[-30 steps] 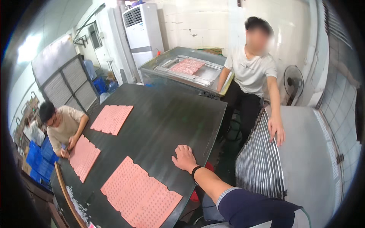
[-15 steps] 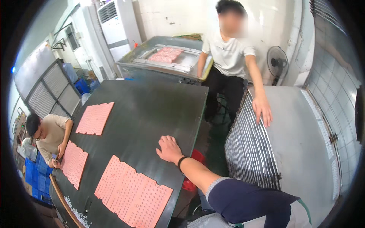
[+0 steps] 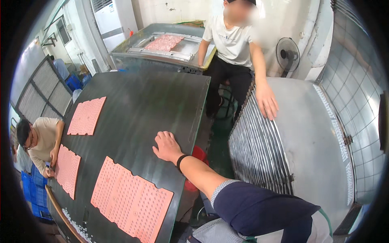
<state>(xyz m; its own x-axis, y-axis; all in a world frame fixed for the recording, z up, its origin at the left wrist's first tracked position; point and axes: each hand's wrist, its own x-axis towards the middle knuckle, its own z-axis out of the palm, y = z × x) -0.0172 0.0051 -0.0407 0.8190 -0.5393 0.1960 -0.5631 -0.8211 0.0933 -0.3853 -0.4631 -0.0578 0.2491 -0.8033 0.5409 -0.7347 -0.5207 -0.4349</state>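
Note:
My right hand (image 3: pixel 167 146) rests palm down near the right edge of a dark green table (image 3: pixel 137 101). Its fingers are loosely bent and apart, the thumb points left, and nothing shows in its grasp. A black band (image 3: pixel 181 162) circles the wrist. Closest to this hand, toward the near edge, lies a pink perforated sheet (image 3: pixel 131 198) with notched edges. Two similar sheets lie farther left: one pink sheet (image 3: pixel 87 116) toward the back and another pink sheet (image 3: pixel 68 171) beside a seated person. My left hand is outside the picture.
At left, a person (image 3: pixel 44 139) leans over the table edge. Another person (image 3: pixel 231 40) sits across, a hand on a grey surface (image 3: pixel 316 133) with metal rods (image 3: pixel 259 141) along its side. Behind stand a framed basin (image 3: pixel 121 48) and a fan (image 3: pixel 287 54). A red bucket (image 3: pixel 196 156) is below.
The whole view has shifted, so the table, sheets and people appear farther left and slightly higher. My right hand stays resting on the table.

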